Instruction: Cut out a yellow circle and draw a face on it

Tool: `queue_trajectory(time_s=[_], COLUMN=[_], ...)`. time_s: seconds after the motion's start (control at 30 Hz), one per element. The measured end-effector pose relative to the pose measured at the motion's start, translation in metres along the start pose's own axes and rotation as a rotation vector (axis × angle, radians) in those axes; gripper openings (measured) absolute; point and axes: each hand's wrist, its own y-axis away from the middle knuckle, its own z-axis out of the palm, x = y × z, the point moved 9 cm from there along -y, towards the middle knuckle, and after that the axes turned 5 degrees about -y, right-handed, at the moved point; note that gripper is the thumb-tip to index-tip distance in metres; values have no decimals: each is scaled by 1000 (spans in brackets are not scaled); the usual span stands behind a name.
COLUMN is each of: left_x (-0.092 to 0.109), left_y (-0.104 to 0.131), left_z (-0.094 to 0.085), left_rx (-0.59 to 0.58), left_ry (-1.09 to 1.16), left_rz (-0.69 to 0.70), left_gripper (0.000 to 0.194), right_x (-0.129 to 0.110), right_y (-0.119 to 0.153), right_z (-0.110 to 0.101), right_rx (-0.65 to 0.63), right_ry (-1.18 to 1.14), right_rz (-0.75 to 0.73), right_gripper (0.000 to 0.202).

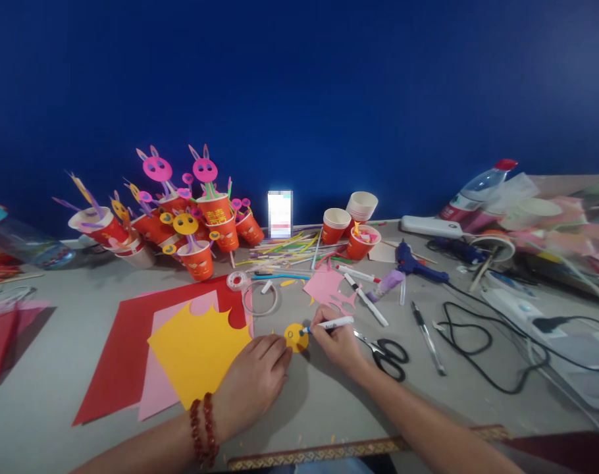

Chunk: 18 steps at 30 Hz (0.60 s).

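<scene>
A small round yellow paper disc (295, 346) lies on the grey table; a blue ring is drawn on it. My left hand (260, 368) lies with its fingers flat, the fingertips at the disc's left edge. In my right hand (332, 339), the fingers close round a white marker (341, 321), whose blue tip touches the disc. Under my left hand's side lies a yellow paper sheet (195, 349) with scalloped cutouts. Pink paper (156, 395) and red paper (106, 368) lie beneath it. Scissors (388, 355) with black handles lie right of my right hand.
Red paper cups (197, 263) with paper animal faces stand back left. Several drinking straws (284, 247), stacked cups (335, 224) and a pink paper scrap (324, 284) are behind the disc. Rightward lie a pen (428, 339), a blue glue gun (418, 263) and a black cable (492, 388).
</scene>
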Motion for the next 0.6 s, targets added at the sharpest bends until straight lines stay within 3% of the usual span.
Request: queue_trajectory(time_s=[0.27,0.6], left_x=[0,0], left_y=[0,-2], left_z=[0,-2], left_rx=[-11,12], left_ry=[3,25], left_rz=[2,-4], left_gripper=[34,28], right_x=[0,0], right_y=[3,4], right_z=[20,25], right_rx=[-146,-197], right_ry=[47,139], right_rz=[60,33], right_gripper=[14,15])
